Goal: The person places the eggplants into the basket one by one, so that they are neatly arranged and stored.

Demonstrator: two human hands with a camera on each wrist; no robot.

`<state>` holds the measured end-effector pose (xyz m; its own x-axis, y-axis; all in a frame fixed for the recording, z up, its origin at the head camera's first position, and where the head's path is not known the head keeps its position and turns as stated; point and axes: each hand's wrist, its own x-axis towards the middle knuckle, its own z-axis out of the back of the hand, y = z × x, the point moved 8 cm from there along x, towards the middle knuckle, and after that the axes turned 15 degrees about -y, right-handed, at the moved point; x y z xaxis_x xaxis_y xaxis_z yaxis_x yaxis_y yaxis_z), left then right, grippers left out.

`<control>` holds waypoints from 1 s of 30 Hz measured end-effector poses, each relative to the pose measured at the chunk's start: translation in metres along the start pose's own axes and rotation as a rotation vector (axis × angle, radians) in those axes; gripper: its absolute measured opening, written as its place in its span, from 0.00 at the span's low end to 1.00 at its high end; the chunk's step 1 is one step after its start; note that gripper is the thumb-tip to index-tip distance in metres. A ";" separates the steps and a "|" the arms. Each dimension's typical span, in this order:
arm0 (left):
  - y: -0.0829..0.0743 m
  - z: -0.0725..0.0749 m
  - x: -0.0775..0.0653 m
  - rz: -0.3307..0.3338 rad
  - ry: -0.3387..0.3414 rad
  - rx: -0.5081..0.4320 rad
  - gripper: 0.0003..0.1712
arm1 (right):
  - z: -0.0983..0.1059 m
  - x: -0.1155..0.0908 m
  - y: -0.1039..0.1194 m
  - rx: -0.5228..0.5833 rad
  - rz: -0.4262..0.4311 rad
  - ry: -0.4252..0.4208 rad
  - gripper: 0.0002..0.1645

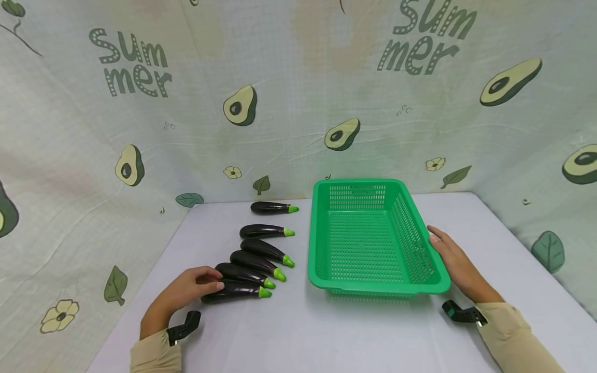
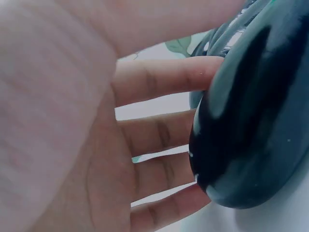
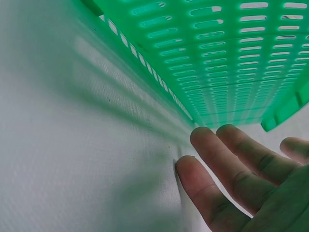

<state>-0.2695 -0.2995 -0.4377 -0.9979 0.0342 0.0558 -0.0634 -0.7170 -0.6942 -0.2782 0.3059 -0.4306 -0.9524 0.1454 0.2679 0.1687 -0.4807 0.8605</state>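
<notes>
Several dark purple eggplants with green stem ends lie in a rough column on the left half of the table. My left hand (image 1: 186, 285) is at the blunt end of the nearest eggplant (image 1: 235, 292), its thumb and fingers spread apart. Beside that one lies a second eggplant (image 1: 240, 273), close to the index finger. In the left wrist view, extended fingertips meet the edge of a glossy eggplant (image 2: 251, 121). My right hand (image 1: 459, 264) lies along the right side of a green plastic basket (image 1: 378, 287), thumb at its rim. Extended fingers (image 3: 236, 164) show under the basket's slotted side in the right wrist view.
The basket stands right of the eggplants on a white table (image 1: 289, 336). A farther eggplant (image 1: 270, 208) lies near the table's back edge. Behind and beside the table hangs a printed cloth (image 1: 289, 62) with avocados and leaves. A black wrist camera (image 1: 184, 327) sits on the left wrist.
</notes>
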 end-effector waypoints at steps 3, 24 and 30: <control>-0.002 -0.002 -0.001 -0.014 0.046 -0.032 0.25 | 0.000 0.001 0.000 -0.001 0.002 -0.001 0.43; -0.012 -0.011 -0.005 -0.086 0.126 -0.025 0.29 | -0.003 -0.002 -0.001 0.022 0.026 0.002 0.38; -0.015 -0.012 -0.004 -0.067 0.086 0.063 0.25 | -0.006 -0.005 0.005 0.083 0.122 0.004 0.34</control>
<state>-0.2643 -0.2806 -0.4365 -0.9893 0.1410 0.0364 -0.1311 -0.7533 -0.6445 -0.2740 0.2974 -0.4307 -0.9244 0.0865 0.3714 0.3038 -0.4217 0.8544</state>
